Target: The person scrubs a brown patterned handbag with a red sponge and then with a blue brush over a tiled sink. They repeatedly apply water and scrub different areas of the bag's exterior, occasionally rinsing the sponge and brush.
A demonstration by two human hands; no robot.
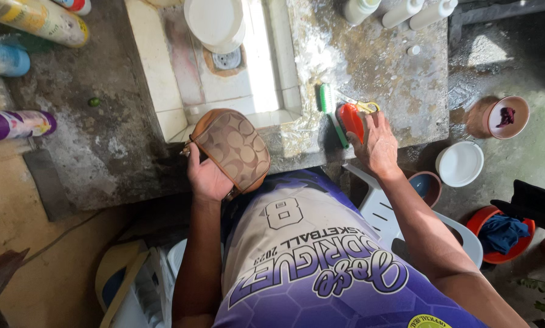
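My left hand (204,177) holds a small brown patterned purse (235,149) against the front edge of a concrete counter (102,146). My right hand (377,146) rests on the counter to the right, its fingers on a red-handled scrub brush (351,119). A green-and-white brush (327,100) lies just left of the red one, with a yellow piece (368,107) beside it. A tiled sink (224,91) with a drain (227,59) sits between and beyond the two hands.
A white bowl (215,21) sits in the sink. Spray cans and bottles (17,121) lie at the left; white bottles (400,11) stand at the back right. On the floor at the right are bowls (459,163), a red basin with blue cloth (502,232) and a white plastic chair (382,212).
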